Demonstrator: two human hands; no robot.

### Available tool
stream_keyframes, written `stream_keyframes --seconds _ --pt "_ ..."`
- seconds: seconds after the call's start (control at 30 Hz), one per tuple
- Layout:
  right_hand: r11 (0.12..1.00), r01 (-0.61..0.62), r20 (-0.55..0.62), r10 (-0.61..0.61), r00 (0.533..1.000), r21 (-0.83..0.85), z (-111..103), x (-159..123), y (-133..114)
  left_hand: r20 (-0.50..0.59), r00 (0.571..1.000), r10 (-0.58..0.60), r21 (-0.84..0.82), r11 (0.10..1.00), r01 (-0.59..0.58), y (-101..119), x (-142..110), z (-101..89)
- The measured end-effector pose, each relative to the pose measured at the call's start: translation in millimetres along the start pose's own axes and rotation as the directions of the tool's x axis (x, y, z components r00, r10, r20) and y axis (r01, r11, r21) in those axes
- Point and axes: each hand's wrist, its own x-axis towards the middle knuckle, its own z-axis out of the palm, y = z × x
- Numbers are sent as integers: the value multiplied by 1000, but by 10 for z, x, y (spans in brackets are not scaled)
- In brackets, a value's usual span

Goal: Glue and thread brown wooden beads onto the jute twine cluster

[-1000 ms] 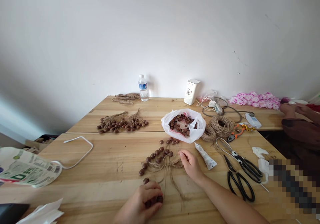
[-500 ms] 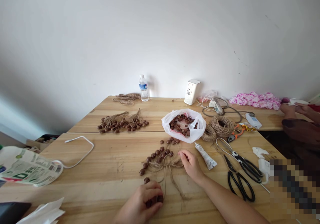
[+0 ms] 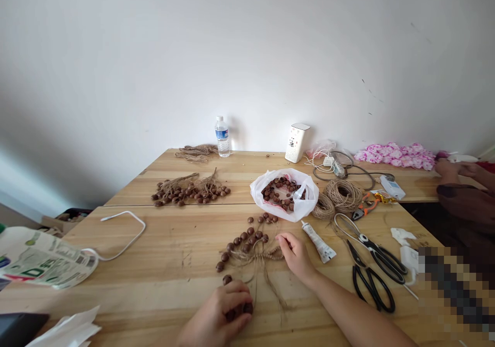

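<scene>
I noted no visible shift, the left hand (image 3: 220, 308) remaining curled around brown shells (image 3: 247, 308), the right hand (image 3: 296, 257) pinched at the twine bundle (image 3: 270, 255) on the counter (image 3: 150, 285), so work appeared momentarily steady.

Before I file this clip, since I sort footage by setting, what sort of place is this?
Probably a small craft workspace: on the wooden table are round brown pieces with twine strands, coils of twine and scissors.
</scene>
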Motion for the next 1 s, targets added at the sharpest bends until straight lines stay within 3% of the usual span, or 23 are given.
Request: stream_keyframes --seconds 1.0 --pt "1000 14 14 -14 1000 -7 6 -3 24 5 1000 -9 10 1000 9 -9 -1 6"
